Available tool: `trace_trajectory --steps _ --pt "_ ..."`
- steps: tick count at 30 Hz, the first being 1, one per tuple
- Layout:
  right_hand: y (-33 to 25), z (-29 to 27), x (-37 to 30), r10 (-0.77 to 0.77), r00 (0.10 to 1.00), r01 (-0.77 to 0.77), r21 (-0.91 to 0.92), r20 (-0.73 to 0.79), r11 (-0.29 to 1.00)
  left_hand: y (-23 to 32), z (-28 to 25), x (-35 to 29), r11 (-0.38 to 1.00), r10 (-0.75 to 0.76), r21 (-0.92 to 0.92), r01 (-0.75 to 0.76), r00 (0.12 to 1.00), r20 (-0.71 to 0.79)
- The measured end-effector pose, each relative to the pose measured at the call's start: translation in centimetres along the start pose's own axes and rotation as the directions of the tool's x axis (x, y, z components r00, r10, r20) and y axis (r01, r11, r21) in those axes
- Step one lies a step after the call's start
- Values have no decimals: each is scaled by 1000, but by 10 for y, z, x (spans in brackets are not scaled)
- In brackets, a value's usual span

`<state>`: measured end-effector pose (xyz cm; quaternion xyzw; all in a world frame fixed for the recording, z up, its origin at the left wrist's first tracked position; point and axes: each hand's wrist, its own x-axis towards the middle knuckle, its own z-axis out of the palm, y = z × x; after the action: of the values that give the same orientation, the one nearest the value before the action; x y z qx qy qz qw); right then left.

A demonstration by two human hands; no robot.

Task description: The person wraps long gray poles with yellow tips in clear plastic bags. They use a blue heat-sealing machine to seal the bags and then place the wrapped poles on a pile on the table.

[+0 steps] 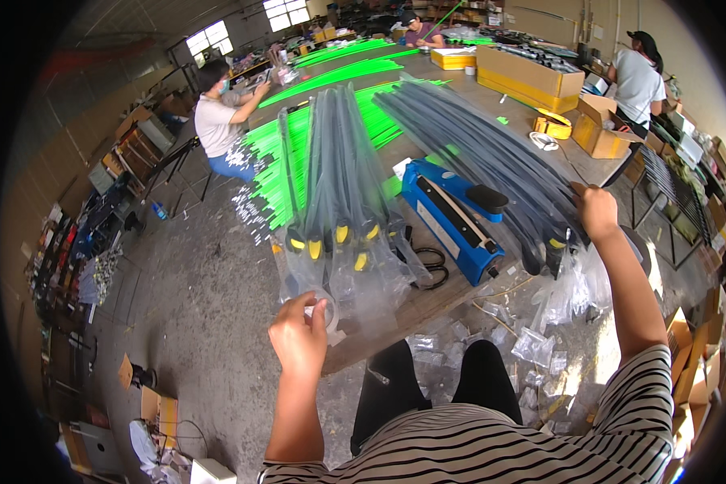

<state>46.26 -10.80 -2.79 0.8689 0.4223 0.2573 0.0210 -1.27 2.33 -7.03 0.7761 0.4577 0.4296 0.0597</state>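
My left hand (298,332) is at the table's near edge, fingers pinched at the loose open end of a clear plastic sleeve (361,294). A pale ring-shaped piece (331,310) shows beside its thumb; whether it is tape or curled plastic I cannot tell. Long dark rods in clear sleeves (339,161) lie ahead, with yellow pieces (342,234) at their near ends. To the right, my right hand (598,211) is closed at the outer edge of a second bundle of sleeved dark rods (492,153); its fingertips are partly hidden.
Between the bundles lies a blue heat sealer (452,222), beside black-handled scissors (432,269). Bright green rods (282,153) spread beneath and beyond. Cartons (528,79) and a yellow tape roll (552,124) stand at the far right. Plastic scraps (532,347) litter the floor. Co-workers (222,121) work around the table.
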Motion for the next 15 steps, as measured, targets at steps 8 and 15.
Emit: trace_trajectory --steps 8,15 --pt "-98 -94 -29 -33 804 365 447 -594 817 -57 4 70 931 -340 160 327 938 62" --pt "-197 -111 -75 -381 682 731 597 -624 330 -95 48 125 976 -217 89 200 929 298"
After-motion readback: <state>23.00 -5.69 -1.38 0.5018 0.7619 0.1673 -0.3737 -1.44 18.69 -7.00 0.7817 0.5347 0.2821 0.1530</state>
